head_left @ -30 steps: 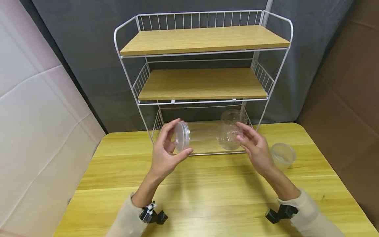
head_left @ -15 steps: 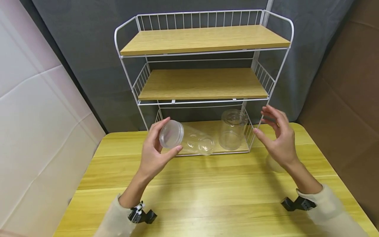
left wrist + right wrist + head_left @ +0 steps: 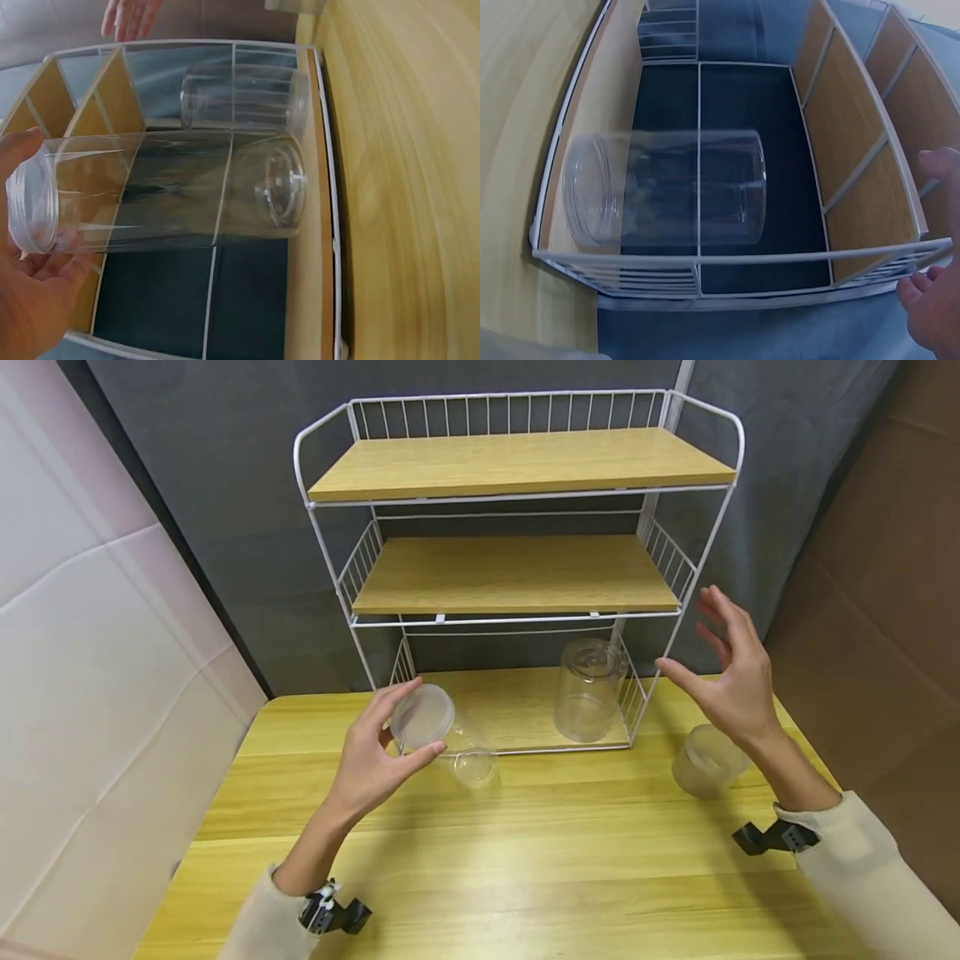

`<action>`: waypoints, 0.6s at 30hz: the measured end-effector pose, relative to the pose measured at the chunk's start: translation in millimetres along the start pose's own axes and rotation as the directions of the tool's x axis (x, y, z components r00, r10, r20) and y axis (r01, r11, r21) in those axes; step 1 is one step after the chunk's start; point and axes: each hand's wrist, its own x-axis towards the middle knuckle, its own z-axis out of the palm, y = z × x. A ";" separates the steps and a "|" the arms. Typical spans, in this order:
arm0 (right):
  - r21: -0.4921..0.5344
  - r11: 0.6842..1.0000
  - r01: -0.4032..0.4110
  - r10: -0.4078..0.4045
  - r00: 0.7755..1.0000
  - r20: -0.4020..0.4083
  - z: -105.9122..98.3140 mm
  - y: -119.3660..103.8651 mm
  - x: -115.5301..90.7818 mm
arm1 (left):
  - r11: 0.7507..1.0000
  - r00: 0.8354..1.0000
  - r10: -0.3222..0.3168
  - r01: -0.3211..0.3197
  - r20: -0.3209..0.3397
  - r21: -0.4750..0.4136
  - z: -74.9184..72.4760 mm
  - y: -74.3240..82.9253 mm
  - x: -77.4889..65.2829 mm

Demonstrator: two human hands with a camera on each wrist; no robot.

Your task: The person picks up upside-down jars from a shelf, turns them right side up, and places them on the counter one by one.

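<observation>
My left hand (image 3: pixel 375 752) grips a tall clear plastic jar (image 3: pixel 172 191) around its translucent screw lid (image 3: pixel 423 717). The jar tilts, its base toward the lower right, in front of the rack's bottom shelf. My right hand (image 3: pixel 738 681) is held up beside the rack's right side, fingers spread, holding nothing. A second clear jar (image 3: pixel 589 693) stands on the right part of the bottom shelf; the right wrist view shows this jar (image 3: pixel 667 187) lying sideways across the picture. Below my right hand, a small translucent tub (image 3: pixel 708 762) stands on the table.
A white wire rack (image 3: pixel 517 622) with three wooden shelves (image 3: pixel 517 572) stands at the back of the wooden table (image 3: pixel 525 860). Grey cloth hangs behind it. A white panel (image 3: pixel 112 652) rises at the left and a brown panel (image 3: pixel 885 585) at the right.
My right hand has left the clear jars and moved right and up past the rack's side. My left hand has drawn its jar left and down, tilting the lid upward.
</observation>
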 end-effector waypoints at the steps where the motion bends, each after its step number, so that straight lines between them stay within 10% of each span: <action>1: 0.002 1.000 -0.006 0.006 1.000 0.005 -0.6 0.2 2.1 | 1.000 1.000 -0.004 0.004 0.006 0.017 -1.7 -1.8 -1.2; 18: -0.011 0.992 -0.123 0.124 0.986 0.114 -5.1 10.1 43.7 | 0.987 0.998 -0.026 0.017 0.053 0.162 -34.1 -23.1 -25.0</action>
